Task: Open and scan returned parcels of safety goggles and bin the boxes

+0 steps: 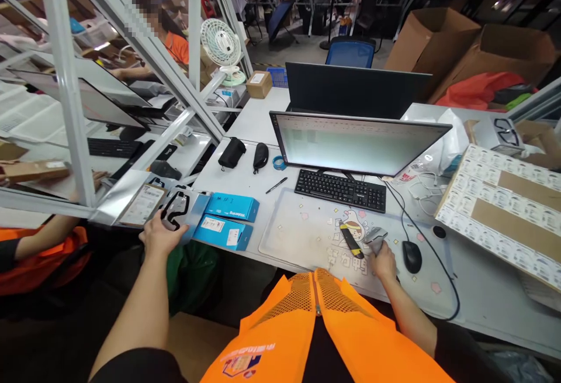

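My left hand (161, 235) reaches to the desk's left edge and grips a box (179, 209) printed with black glasses. Right beside it lie two blue boxes (232, 206), one stacked partly on the other (223, 232). My right hand (384, 259) rests on the desk mat (307, 237) and is closed round a grey handheld scanner (375, 238). A black and yellow utility knife (351, 240) lies just left of the scanner. A black mouse (412, 256) sits just right of that hand.
A monitor (355, 143) and black keyboard (340, 190) stand ahead. Two black pouches (232, 152), a tape roll (279, 163) and a pen (276, 185) lie behind the boxes. A label-covered carton (504, 207) fills the right. People in orange sit at left beyond the metal frame (65, 79).
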The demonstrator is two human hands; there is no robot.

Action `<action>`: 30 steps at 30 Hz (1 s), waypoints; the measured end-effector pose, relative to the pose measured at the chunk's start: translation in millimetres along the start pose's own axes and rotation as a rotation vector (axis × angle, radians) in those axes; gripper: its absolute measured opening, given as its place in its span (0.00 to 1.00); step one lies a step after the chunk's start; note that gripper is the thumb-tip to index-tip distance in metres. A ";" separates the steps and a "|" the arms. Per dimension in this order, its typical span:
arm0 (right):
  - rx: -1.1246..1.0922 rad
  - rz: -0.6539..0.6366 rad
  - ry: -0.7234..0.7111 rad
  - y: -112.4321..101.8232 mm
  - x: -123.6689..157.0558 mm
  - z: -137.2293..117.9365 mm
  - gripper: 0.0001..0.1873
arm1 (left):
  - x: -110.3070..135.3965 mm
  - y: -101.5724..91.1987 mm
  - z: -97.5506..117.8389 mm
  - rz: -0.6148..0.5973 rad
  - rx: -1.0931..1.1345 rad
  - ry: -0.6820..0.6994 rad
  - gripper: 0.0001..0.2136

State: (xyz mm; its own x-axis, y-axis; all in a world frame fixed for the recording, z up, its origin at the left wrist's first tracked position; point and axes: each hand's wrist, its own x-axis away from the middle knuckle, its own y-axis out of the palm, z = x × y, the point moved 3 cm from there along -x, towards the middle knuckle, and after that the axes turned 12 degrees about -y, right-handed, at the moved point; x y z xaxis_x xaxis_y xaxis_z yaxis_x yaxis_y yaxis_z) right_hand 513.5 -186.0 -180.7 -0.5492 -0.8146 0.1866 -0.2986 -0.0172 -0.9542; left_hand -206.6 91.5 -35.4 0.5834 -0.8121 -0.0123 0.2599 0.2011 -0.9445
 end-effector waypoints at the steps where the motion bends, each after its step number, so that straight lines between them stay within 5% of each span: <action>1: 0.007 0.004 0.004 0.9 -0.5 0.9 0.36 | -5.8 3.3 0.3 -0.018 -0.008 -0.012 0.50; 7: 0.028 -0.032 -0.018 8.3 -3.2 5.6 0.37 | -19.3 10.3 -0.8 -0.006 -0.096 -0.145 0.45; 15: 0.036 -0.038 0.039 7.9 -8.1 3.9 0.38 | -33.7 25.4 -4.1 0.096 -0.129 -0.089 0.33; 20: 0.027 -0.057 0.013 8.1 -7.3 6.8 0.41 | -3.5 29.6 17.5 0.227 -0.107 -0.033 0.32; 25: 0.019 -0.019 0.037 13.1 -8.2 18.3 0.44 | 50.6 54.4 64.6 -0.010 0.002 0.244 0.35; 30: -0.038 -0.017 -0.020 17.8 -10.2 25.8 0.47 | 65.6 85.3 105.4 -0.339 -0.139 0.365 0.48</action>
State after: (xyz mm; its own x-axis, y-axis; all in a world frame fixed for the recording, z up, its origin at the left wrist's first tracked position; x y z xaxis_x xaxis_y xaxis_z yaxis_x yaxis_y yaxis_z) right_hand 533.9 -193.0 -205.6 -0.5284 -0.8258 0.1973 -0.3375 -0.0089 -0.9413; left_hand -65.0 113.1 -82.2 0.1711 -0.9623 0.2117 0.2683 -0.1612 -0.9498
